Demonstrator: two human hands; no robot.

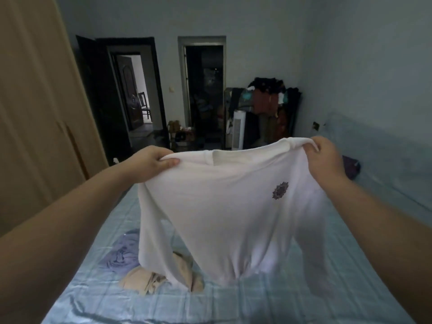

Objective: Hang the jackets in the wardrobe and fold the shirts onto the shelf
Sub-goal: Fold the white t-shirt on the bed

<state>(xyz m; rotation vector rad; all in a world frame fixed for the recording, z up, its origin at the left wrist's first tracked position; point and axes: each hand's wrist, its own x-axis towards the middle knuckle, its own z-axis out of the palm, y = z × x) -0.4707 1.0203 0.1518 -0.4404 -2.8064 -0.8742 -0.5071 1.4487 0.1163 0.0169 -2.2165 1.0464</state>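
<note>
Over the bed (280,305), left hand (149,163) and right hand (325,160) grip a shirt (222,206) half-hiding clothes (145,279).

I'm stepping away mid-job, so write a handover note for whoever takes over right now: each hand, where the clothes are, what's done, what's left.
Left hand and right hand each grip a shoulder of the white shirt, held up spread above the bed.
A lilac garment and a beige garment lie crumpled on the bed; a dark purple garment lies farther right.
Done: nothing folded or hung in view.
Left: fold this shirt, then sort the rest; the shelf is not in view.
</note>
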